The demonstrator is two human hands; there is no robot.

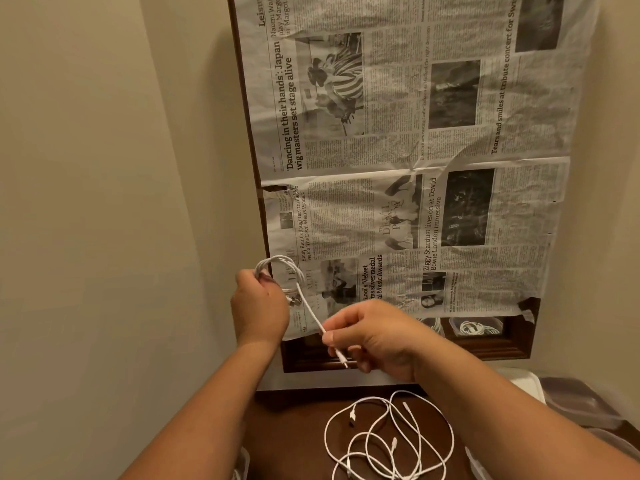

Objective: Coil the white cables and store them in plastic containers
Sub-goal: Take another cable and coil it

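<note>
A sheet of newspaper (pixel 415 133) covers most of a dark-framed panel (pixel 250 126) above the desk's far edge. In the bare strip under the paper a tub with a white coil (pixel 474 328) shows, probably a reflection. Below lies the desk (pixel 291 427), dark wood, with clear plastic containers (pixel 581 407) stacked along its right edge. The loose white cables (pixel 388 441) sprawl in overlapping loops from the middle of the desk to its near edge.

Above the far-left corner, the left hand (pixel 259 306) grips a coil of white cable (pixel 281 271), fingers curled round the gathered turns. From it a short tail (pixel 311 311) runs down to the right hand (pixel 377 341), which pinches it between thumb and forefinger just above the connector (pixel 343 361).

The winding looks nearly finished. The main risk is the coil springing open: if the left fingers loosen while the tail is tucked, the turns would fan out and need rewinding. A tail left free could also snag the loops below when the coil is carried across.

Room is tight on the left – the wall (pixel 104 168) stands close beside the left hand – while the way right toward the containers passes over the tangle, so a high carry seems safer.
</note>
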